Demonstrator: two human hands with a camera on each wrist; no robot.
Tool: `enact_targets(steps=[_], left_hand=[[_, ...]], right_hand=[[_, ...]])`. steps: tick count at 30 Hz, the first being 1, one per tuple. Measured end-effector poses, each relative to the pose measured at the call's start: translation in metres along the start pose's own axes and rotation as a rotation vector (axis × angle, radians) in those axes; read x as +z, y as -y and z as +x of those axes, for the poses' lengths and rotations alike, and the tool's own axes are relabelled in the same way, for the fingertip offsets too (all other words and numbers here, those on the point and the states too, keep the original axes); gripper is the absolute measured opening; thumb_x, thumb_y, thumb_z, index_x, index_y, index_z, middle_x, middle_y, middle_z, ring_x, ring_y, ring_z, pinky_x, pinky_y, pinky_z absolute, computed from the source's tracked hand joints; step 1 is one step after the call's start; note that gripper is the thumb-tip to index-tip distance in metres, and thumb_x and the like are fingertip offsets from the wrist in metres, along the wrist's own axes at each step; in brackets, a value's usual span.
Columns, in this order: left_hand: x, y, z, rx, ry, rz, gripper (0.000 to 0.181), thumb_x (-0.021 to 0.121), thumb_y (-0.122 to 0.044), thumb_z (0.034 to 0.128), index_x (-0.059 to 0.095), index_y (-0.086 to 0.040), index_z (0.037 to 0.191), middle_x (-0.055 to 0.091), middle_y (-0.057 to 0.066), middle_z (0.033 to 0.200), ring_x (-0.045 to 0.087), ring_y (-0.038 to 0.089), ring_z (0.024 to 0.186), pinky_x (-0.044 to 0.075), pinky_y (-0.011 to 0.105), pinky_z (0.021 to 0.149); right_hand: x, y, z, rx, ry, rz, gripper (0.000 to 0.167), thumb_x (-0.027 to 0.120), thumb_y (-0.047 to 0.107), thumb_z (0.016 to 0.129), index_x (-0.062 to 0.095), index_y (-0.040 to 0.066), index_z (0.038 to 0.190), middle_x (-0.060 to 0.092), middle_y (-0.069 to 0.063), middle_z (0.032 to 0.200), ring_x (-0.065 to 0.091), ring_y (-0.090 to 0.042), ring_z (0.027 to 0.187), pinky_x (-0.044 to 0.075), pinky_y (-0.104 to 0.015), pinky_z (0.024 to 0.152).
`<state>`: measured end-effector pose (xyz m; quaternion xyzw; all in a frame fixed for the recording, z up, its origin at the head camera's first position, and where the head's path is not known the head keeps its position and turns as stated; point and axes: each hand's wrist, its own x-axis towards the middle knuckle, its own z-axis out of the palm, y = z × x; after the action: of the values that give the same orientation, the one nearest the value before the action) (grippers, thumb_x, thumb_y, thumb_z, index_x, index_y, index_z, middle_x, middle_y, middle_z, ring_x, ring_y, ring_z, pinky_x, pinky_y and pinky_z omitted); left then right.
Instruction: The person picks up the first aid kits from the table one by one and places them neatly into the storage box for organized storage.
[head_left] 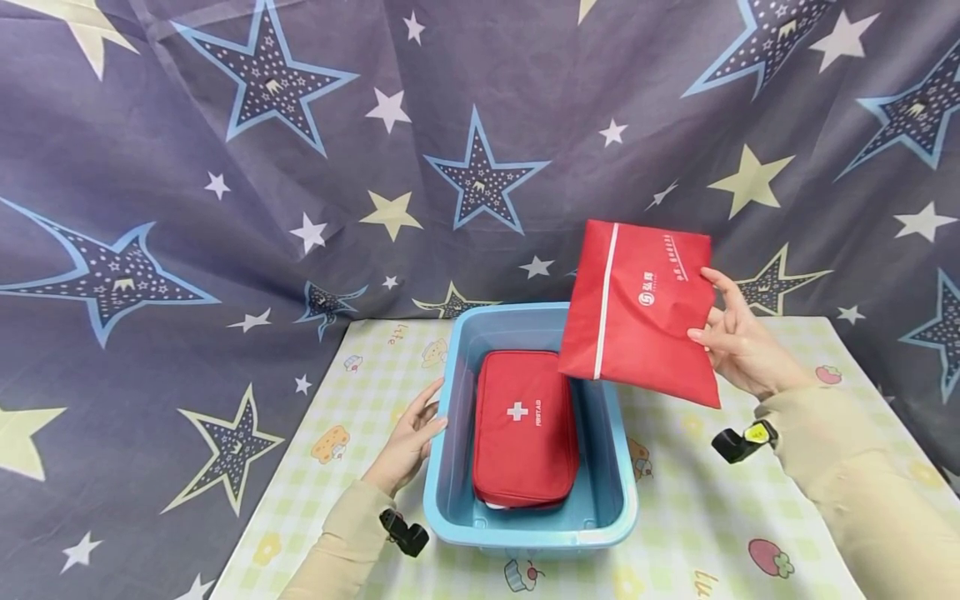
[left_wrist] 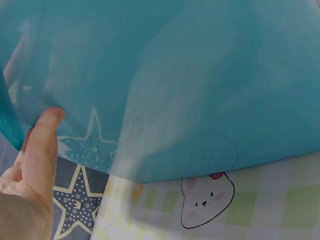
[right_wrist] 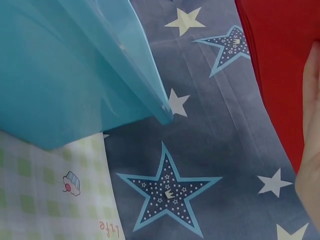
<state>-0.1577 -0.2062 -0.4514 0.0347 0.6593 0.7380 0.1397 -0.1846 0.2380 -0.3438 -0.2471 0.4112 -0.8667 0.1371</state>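
Note:
A flat red pouch (head_left: 641,312) with a white zip stripe and white print is tilted in the air above the bin's right side. My right hand (head_left: 738,337) pinches its right edge, the thumb on the front. The blue plastic bin (head_left: 531,536) stands on the table, and inside it lies a red first aid bag (head_left: 525,454) with a white cross. Against the bin's left outer wall rests my left hand (head_left: 408,437), fingers and thumb touching the plastic. The left wrist view shows the left thumb (left_wrist: 45,135) pressed to that wall.
A checked, cartoon-printed tablecloth (head_left: 330,500) covers the table. Behind it hangs a dark star-patterned curtain (head_left: 285,200). A small black wrist camera (head_left: 738,442) is strapped to the right sleeve, another wrist camera (head_left: 405,533) to the left.

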Motion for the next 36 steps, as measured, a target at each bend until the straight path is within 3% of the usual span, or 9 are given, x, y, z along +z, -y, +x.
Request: enact_targets(steps=[23,36], left_hand=[[0.0,-0.001,0.0,-0.001,0.007,0.014,0.061,0.047,-0.007,0.0972,0.024,-0.024,0.15,0.028,0.018,0.144,0.048,0.014,0.114,0.051,0.031,0.087],[-0.001,0.001,0.001,-0.002,0.006,0.012,0.06,0.048,-0.006,0.0971,0.025,-0.024,0.15,0.03,0.018,0.144,0.049,0.016,0.113,0.051,0.032,0.087]], right_hand=[[0.024,-0.013,0.019,0.018,-0.014,-0.027,0.071,0.034,-0.019,0.091,0.016,0.03,0.14,0.06,-0.006,0.118,0.065,-0.019,0.103,0.057,-0.035,0.078],[0.041,-0.035,0.033,0.032,-0.042,-0.042,0.072,0.034,-0.017,0.092,0.014,0.031,0.142,0.058,-0.003,0.118,0.064,-0.016,0.102,0.058,-0.033,0.076]])
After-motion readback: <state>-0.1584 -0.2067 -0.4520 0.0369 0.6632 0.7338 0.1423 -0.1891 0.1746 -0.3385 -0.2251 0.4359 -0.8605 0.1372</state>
